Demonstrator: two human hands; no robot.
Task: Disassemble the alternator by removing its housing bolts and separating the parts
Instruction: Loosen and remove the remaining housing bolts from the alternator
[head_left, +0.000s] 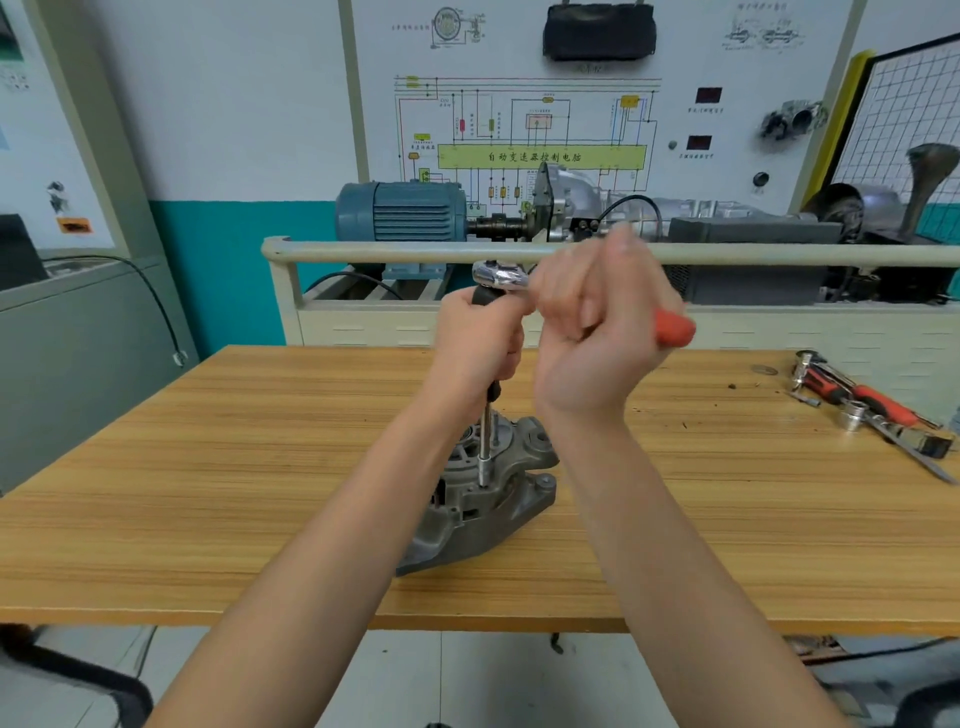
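Alternator (483, 499): grey cast housing standing on the wooden desk (208, 467), near the desk's middle, tilted a little to the left.
Extension bar (485, 441): thin chrome shaft rising upright from the top of the alternator, its socket end seated on the housing.
Left hand (478, 343): straight above the alternator, its grip clamped round the black handle at the top of the extension bar.
Ratchet (501, 275): chrome head just above the left hand, well above the alternator; its red handle end (674, 328) sticks out to the right.
Right hand (597, 332): above and right of the alternator, blurred, fingers curled with the grip closed round the ratchet's handle.
Spare tools (872, 410): a red-handled ratchet, sockets and a flat blade lying far right of the alternator, near the desk's right edge.
Blue motor (402, 210): on a training stand behind the alternator, beyond the desk's far edge.
Wiring diagram board (540, 130): on the wall, behind and above the alternator.
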